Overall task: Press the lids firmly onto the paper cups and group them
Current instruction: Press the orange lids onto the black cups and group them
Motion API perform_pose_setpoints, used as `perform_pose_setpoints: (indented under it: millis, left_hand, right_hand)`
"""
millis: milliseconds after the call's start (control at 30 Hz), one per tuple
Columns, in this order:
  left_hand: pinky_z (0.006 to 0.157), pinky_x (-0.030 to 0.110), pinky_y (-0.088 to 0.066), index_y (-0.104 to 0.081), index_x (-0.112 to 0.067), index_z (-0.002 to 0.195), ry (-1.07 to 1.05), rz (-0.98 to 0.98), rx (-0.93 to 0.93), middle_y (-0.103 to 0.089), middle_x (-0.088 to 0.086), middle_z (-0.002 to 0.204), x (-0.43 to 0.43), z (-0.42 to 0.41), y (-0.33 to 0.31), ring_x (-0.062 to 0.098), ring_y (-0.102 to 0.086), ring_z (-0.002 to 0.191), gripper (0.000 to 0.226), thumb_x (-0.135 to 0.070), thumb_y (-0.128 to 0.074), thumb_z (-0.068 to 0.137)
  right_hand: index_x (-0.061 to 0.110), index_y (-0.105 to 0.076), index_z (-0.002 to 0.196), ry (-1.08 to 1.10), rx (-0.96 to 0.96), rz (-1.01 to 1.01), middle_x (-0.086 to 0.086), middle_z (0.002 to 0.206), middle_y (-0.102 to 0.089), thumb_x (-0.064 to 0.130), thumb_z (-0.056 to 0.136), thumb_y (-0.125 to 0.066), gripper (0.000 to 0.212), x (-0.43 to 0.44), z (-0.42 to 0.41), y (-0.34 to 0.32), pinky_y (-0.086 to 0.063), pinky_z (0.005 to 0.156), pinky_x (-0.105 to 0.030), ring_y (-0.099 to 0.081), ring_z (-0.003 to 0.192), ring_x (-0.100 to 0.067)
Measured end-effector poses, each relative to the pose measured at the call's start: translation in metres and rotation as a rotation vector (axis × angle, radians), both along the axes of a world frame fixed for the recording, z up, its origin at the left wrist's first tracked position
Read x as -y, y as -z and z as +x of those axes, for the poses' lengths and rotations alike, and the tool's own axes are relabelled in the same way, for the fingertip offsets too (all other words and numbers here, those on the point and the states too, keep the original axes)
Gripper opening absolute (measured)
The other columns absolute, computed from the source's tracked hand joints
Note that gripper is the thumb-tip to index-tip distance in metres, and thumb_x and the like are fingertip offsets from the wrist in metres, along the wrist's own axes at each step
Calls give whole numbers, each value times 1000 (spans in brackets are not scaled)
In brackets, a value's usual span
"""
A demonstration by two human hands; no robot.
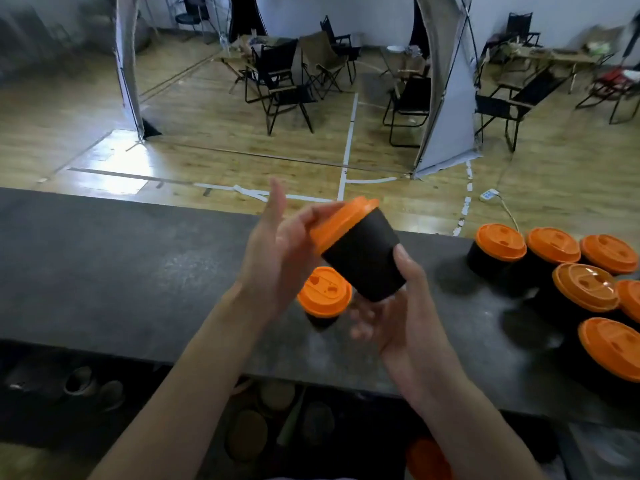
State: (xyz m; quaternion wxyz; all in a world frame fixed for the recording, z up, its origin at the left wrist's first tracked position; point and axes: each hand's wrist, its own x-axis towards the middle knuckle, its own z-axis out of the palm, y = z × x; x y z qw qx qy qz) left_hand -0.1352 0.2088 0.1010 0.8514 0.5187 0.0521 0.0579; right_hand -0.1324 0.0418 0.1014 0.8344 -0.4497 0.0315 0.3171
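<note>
Now right hand (398, 317) fingers (360, 329) curl round the tilted black cup (363, 265) near its base, while left hand (277, 251) fingers (313, 216) pinch its orange lid (343, 220), above the table (138, 271). Light, crushable paper, likely: hold low, press the stiff rim.

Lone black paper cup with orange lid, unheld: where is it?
Head view: the lone cup stands on the dark counter under the tilted held cup, left of the lidded group.

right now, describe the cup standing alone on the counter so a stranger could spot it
Find the long dark counter. Mid-counter, under the tilted held cup, stands one orange-lidded cup. Unlike the cluster at right, it stands alone.
</note>
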Motion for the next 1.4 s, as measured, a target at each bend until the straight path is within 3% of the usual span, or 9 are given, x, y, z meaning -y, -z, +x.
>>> perform_pose_setpoints:
  millis: [200, 333, 467, 667, 867, 1000, 1167, 1300, 1400]
  left_hand:
    - [104, 48, -50, -52, -9, 139, -33, -250, -150, -64, 20, 136, -5, 5, 25, 35, -64, 122, 68, -62, -33, 102]
    - [119, 52, -34, -43, -8, 153, -43, -596, -165, -50, 24, 150, -18, 2, 42, 40, -49, 140, 85, -71, -34, 96]
    - [112, 50, -40, -66, 1, 131, -45, -726, -210, -60, 27, 137, -36, -3, 51, 42, -62, 124, 92, -76, -31, 95]
    - [114, 51, -41, -62, -6, 138, -117, -697, -198, -64, 23, 134, -64, -9, 55, 38, -67, 118, 88, -77, -39, 92]
    - [109, 50, -47, -57, 0, 138, -218, -120, -114, -64, 25, 133, -101, -31, 63, 37, -61, 126, 105, -82, -65, 73]
    - [82, 19, -55, -66, -22, 124, -384, 364, -265, -77, -4, 111, -149, -48, 73, 10, -71, 106, 92, -68, -90, 49]
    - [80, 19, -53, -65, -19, 119, -703, 499, -460, -73, 1, 112, -227, -60, 110, 10, -70, 98, 79, -63, -88, 59]
    - [105, 44, -49, -58, -23, 125, -979, 572, -563, -67, 3, 122, -314, -65, 131, 25, -64, 115, 106, -90, -75, 44]
    - [109, 39, -44, -49, -17, 138, -1002, 565, -550, -60, 2, 127, -356, -59, 119, 26, -58, 122, 89, -63, -84, 70]
  right_hand:
    - [38, -61, 116, 292, 949, -636, 7, 115, -57, 56, 69, -81, 54, -30, 5, 17, -51, 88, -20, -62, 107, -6]
    - [29, -60, 117, 296, 1206, -715, 8, 109, -56, 52, 77, -78, 50, -54, 12, 12, -44, 82, -11, -58, 105, -7]
    - [25, -62, 120, 241, 1226, -743, 11, 108, -57, 57, 75, -74, 56, -78, 14, 13, -43, 83, -11, -58, 104, -4]
    - [23, -58, 122, 204, 1192, -662, 8, 116, -59, 46, 74, -81, 59, -103, 10, 22, -45, 89, -13, -60, 112, -9]
    - [31, -46, 130, 37, 1138, -659, 19, 122, -58, 24, 73, -92, 73, -135, 6, 61, -44, 91, -8, -58, 111, 8]
    - [34, -47, 130, -86, 1055, -676, 19, 123, -61, 25, 77, -89, 69, -184, 3, 89, -46, 93, -9, -58, 111, 8]
    - [26, -47, 139, -363, 947, -571, 17, 130, -58, 17, 86, -82, 64, -259, -1, 113, -45, 92, -7, -56, 117, 8]
    - [27, -53, 129, -426, 937, -562, 9, 127, -64, 19, 90, -78, 47, -305, -5, 124, -48, 85, -10, -62, 109, 1]
    - [39, -54, 115, -445, 923, -536, 15, 118, -67, 21, 92, -75, 36, -320, -11, 124, -51, 85, -14, -64, 104, 2]
